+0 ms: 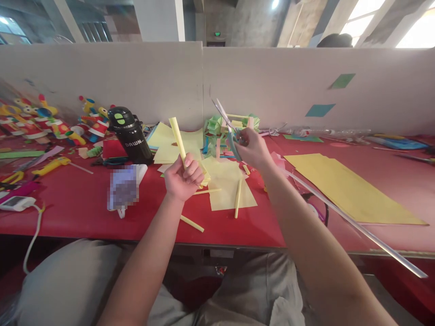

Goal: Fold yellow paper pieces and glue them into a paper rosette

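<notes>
Left hand (183,177) gripping yellow paper roll (177,136) upright, scissors (227,123) in right hand (251,147) beside it

Table (84,208) top: red. Rolled paper tube (177,136) in left hand (183,179): pale yellow, same as loose sheets (227,188) + thin sticks (238,203) under it. Big sheet (346,188) on the right: darker mustard yellow. Scissors (227,124) in right hand (252,147): silver blades, grey-blue handle. Bottle (131,136): black w/ green lid dots, white lettering. Toy figures (50,120) at far left: multicolour, red/yellow/blue. Folded paper stuff (217,129) at back: light green. Partition (272,86): off-white, w/ green + teal squares (331,95). Long strip (356,224): clear/grey.
</notes>
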Tool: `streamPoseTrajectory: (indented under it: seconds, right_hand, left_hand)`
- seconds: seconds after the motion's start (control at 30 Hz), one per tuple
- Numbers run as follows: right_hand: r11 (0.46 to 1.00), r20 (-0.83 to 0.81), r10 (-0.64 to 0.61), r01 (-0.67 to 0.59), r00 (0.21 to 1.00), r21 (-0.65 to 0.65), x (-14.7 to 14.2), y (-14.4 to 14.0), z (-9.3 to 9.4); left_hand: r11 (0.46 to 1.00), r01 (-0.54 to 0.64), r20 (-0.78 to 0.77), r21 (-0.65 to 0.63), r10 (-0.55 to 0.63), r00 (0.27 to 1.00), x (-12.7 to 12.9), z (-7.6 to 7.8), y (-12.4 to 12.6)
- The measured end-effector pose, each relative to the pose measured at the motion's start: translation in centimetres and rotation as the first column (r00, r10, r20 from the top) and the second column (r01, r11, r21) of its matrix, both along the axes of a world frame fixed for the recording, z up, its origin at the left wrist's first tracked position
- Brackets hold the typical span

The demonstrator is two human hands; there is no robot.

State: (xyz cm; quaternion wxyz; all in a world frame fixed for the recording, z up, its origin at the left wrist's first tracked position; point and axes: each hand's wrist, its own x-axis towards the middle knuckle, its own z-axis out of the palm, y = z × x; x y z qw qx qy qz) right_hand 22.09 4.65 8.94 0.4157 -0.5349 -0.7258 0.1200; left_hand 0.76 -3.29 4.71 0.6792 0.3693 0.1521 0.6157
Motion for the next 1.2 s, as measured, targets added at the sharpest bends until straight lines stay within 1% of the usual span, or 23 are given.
streamPoseTrajectory:
  seconds: [0.1,0.2,0.27,0.33,0.4,0.47,0.5,0.6,0.67,0.73,0.87,1.07,1.2]
  right_hand:
    - [0.989,-0.211,0.131,-0.142,0.969,-0.035,-0.6,-1.6,-2.1]
    - [0.961,-0.353,0.226,-0.267,0.908,-0.072,-0.7,-2.9,-3.6]
    - [0.932,-0.438,0.277,-0.35,0.856,-0.095,-0.5,-3.5,-4.2]
    - [0.889,-0.505,0.337,-0.446,0.794,-0.109,-0.3,-3.9,-4.5]
    - [0.85,-0.514,0.392,-0.515,0.763,-0.116,0.0,-4.2,-4.7]
    - [0.839,-0.46,0.417,-0.527,0.783,-0.137,0.3,-4.5,-4.8]
    - [0.837,-0.425,0.425,-0.525,0.799,-0.15,0.5,-4.6,-4.9]
    - [0.818,-0.363,0.458,-0.545,0.811,-0.185,1.1,-4.8,-4.9]
    - [0.799,-0.354,0.481,-0.567,0.802,-0.198,1.4,-4.9,-4.8]
    - [0.801,-0.336,0.483,-0.563,0.809,-0.204,1.6,-4.9,-4.8]
    - [0.817,-0.282,0.47,-0.533,0.836,-0.22,1.6,-4.9,-4.6]
    - [0.804,-0.343,0.465,-0.552,0.816,-0.223,1.9,-4.3,-4.8]
    - [0.781,-0.382,0.473,-0.578,0.794,-0.235,2.2,-4.0,-5.0]
  left_hand:
    - [1.0,0.005,-0.01,-0.022,-0.006,1.0,0.1,0.0,0.0]
    - [1.0,0.002,-0.001,-0.019,-0.002,1.0,-0.1,-0.1,0.0]
    - [1.0,-0.008,0.002,-0.019,0.008,1.0,-0.2,-0.1,0.0]
    - [1.0,-0.014,-0.007,-0.026,0.014,1.0,-0.2,0.0,0.1]
    - [1.0,-0.01,-0.026,-0.029,0.009,1.0,0.0,0.1,0.1]
    - [0.999,-0.028,-0.058,-0.022,0.027,0.998,0.5,0.2,0.2]
    - [0.998,-0.058,-0.082,-0.013,0.057,0.995,0.7,0.2,0.3]
    - [0.979,-0.2,-0.167,0.033,0.202,0.965,1.5,0.1,0.5]
    - [0.964,-0.259,-0.202,0.064,0.266,0.942,1.8,-0.1,0.5]
    - [0.96,-0.27,-0.206,0.079,0.28,0.938,1.8,-0.2,0.5]
    - [0.963,-0.257,-0.19,0.086,0.269,0.944,1.7,-0.2,0.5]
    - [0.962,-0.252,-0.294,0.11,0.273,0.916,1.9,-0.4,0.6]
    - [0.956,-0.272,-0.293,0.11,0.293,0.91,1.6,-0.7,0.8]
